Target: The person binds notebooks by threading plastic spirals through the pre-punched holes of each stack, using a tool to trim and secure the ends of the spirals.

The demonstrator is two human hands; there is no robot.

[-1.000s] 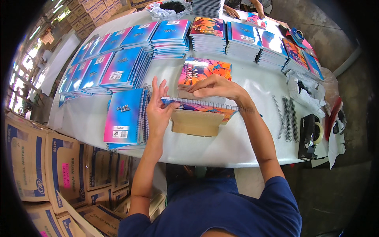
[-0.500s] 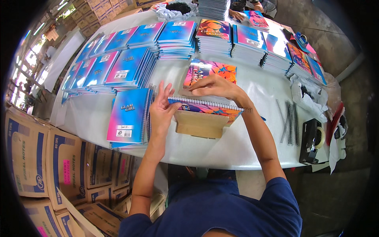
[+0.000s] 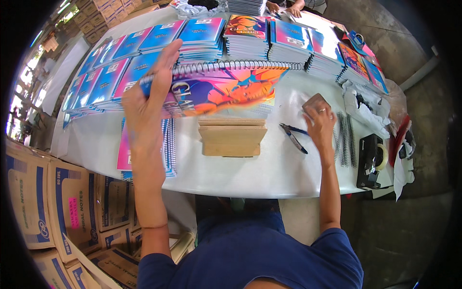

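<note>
My left hand (image 3: 151,91) is closed on the left end of a spiral notebook (image 3: 224,91) with a purple, pink and orange cover, raised over the table. A wire coil (image 3: 231,66) runs along its upper edge and sticks out past the right end. My right hand (image 3: 320,120) grips a small flat brown block (image 3: 315,102) at the table surface; its material cannot be made out. Just left of that hand lie dark-handled pliers (image 3: 293,137), jaws apart. Below the notebook stands a tan, stepped cardboard or wooden rest (image 3: 232,137).
Stacked blue-pink notebooks (image 3: 159,36) line the table's far and left sides. Loose wire coils (image 3: 345,139) and a black tape dispenser (image 3: 370,161) are at right. Cartons (image 3: 72,207) stand at lower left. Another person's hands (image 3: 286,8) work at the far edge.
The notebook has come up off the tan rest and moved left in my left hand. My right hand has left the coil and moved right with the brown block, uncovering the pliers.
</note>
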